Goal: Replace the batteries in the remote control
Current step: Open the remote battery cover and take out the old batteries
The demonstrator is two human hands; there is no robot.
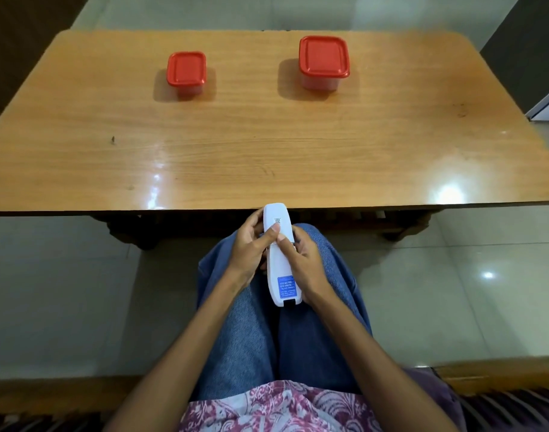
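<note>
Both hands are gripping the white remote control back-side up over the lap, just short of the surface edge. Left hand is curling around its side, thumb pressing the back; right hand is wrapping the opposite side, thumb alongside.

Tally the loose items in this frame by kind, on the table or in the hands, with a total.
Red-lidded tubs on the table: 2, a small tub and a large tub, both closed.
White remote: 1, back side up over the lap, held by the left hand and right hand.
Loose batteries: 0 visible.
Total: 3
</note>
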